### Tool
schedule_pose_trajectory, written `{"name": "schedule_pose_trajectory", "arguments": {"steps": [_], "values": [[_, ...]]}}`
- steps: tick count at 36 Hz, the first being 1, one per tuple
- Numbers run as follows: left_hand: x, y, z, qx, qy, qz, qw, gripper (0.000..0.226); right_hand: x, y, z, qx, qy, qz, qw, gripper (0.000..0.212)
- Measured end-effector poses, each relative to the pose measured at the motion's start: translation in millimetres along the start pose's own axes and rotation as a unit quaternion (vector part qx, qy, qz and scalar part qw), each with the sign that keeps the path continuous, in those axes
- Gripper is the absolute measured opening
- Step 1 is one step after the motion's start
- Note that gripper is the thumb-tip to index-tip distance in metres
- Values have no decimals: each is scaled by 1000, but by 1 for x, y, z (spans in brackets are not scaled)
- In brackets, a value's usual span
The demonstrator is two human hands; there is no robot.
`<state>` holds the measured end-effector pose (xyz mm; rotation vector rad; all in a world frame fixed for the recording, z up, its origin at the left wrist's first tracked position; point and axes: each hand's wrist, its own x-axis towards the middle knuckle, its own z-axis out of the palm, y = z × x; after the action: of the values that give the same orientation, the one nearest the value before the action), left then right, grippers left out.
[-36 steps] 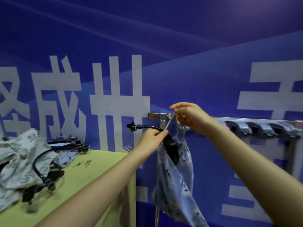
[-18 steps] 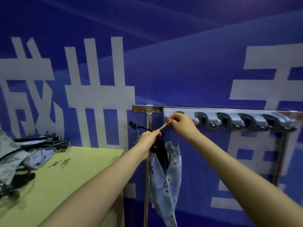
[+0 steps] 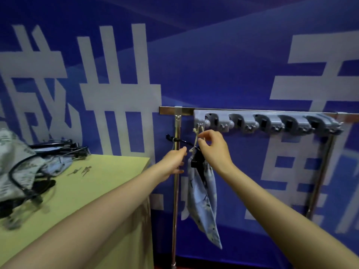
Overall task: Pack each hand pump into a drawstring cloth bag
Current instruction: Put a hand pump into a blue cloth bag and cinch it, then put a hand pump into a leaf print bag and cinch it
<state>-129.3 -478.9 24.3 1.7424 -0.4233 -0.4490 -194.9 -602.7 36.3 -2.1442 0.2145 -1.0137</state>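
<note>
Bag: I saw the pale blue patterned drawstring cloth bag [image 3: 203, 199] hanging by its cream cord [image 3: 197, 135] from the first hook of the grey plastic hook rack [image 3: 268, 123].
Pump: the black hand pump [image 3: 197, 160] poked out of the bag's mouth.
Right hand [image 3: 214, 150]: pinched the cord just below the hook.
Left hand [image 3: 172, 164]: fingers loosely curled beside the bag's neck; I couldn't tell whether it gripped anything.
Tabletop [image 3: 93, 191]: yellow-green, more bags and pumps [image 3: 23, 171] heaped at its left.

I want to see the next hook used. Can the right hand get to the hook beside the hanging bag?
Probably yes. The right hand is just below the grey hook rack, pinching the drawstring of the bag, and nothing blocks the next hook.
</note>
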Motion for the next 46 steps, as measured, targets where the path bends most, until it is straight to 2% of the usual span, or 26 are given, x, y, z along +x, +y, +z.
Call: {"name": "schedule_pose_trajectory", "arguments": {"steps": [4, 10, 17, 20, 22, 24, 27, 34, 39, 41, 43, 44, 46], "values": [[-42, 0, -39, 14, 29, 58, 998, 39, -27, -35, 17, 103, -35, -18, 994, 10], [-96, -10, -123, 63, 140, 108, 982, 42, -58, -88, 72, 227, -137, 27, 964, 36], [-158, -60, -243, 27, 270, 42, 962, 39, -112, -153, 167, 252, -284, 55, 923, 33], [-178, -88, -285, 8, 324, -16, 946, 28, -129, -171, 212, 241, -317, 55, 916, 32], [-192, -110, -307, 44, 355, -29, 933, 24, -138, -177, 240, 215, -328, 52, 918, 34], [-205, -131, -327, 113, 371, -11, 922, 25, -142, -180, 264, 189, -332, 55, 923, 33], [-215, -148, -350, 159, 394, 6, 905, 25, -139, -178, 295, 169, -317, 60, 931, 30], [-192, -151, -398, 143, 448, 36, 882, 24, -97, -203, 344, 195, -248, 72, 946, 37], [-157, -141, -420, 55, 476, 64, 875, 34, -52, -238, 385, 199, -300, 39, 932, 51], [-145, -143, -427, 54, 525, 62, 847, 36, -43, -251, 401, 173, -338, 31, 924, 63], [-137, -149, -432, 69, 570, 65, 816, 29, -41, -260, 416, 136, -377, 23, 916, 73], [-134, -153, -432, 74, 576, 69, 811, 24, -42, -263, 420, 118, -392, 13, 912, 69], [-128, -162, -434, 71, 557, 51, 826, 20, -44, -265, 431, 84, -399, -21, 913, 47]]}}
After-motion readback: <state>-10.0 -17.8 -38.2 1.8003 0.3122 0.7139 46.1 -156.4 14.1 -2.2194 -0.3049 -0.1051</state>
